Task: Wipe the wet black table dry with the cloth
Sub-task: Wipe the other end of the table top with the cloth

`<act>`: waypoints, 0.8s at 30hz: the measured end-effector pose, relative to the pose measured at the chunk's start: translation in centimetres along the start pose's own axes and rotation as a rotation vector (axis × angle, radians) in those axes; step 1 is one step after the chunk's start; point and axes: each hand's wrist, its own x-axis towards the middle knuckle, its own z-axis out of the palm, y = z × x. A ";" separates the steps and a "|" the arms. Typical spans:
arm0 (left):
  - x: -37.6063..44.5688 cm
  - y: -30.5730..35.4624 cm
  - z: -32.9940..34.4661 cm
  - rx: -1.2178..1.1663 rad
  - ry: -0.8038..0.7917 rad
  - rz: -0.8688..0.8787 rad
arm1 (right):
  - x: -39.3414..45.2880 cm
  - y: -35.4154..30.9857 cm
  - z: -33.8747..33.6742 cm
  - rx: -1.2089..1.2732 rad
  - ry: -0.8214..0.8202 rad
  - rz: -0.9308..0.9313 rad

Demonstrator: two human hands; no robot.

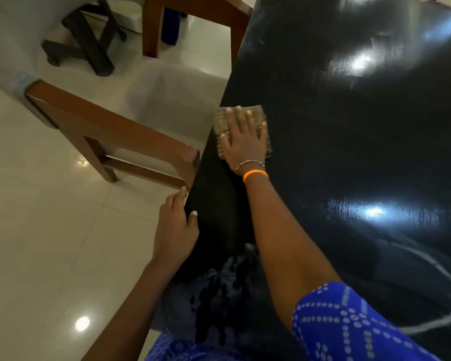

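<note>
Near the left edge of the black tabletop point(349, 157): one cloth point(241, 126), tan, checked, folded roughly square, lying flat on the surface just inside the rim. Right hand point(245, 142): palm down, fingers spread and flat on the cloth, pressing rather than grasping; wrist carries an orange band point(255, 174) and a beaded bracelet point(249, 164). Left hand point(176, 230): empty, grip released, fingers and thumb resting against the tabletop's edge, nearer the body than the cloth. Tabletop surface: glossy, with bright light reflections and a pale curved streak at the lower right. Sleeve point(349, 324): blue, dotted print. Beside the tabletop: a brown wooden chair point(110, 131) on a pale tiled floor point(37, 243).
</note>
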 end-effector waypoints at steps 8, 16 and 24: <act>0.1 0.0 0.6 -0.055 0.010 -0.016 | -8.5 15.3 -3.3 -0.075 0.048 0.400; 1.4 -0.6 0.1 -0.108 0.091 -0.040 | -15.5 20.2 -4.6 -0.108 0.129 0.715; 1.8 -0.8 -0.6 -0.218 0.096 -0.121 | -11.0 3.9 0.3 -0.039 0.050 0.318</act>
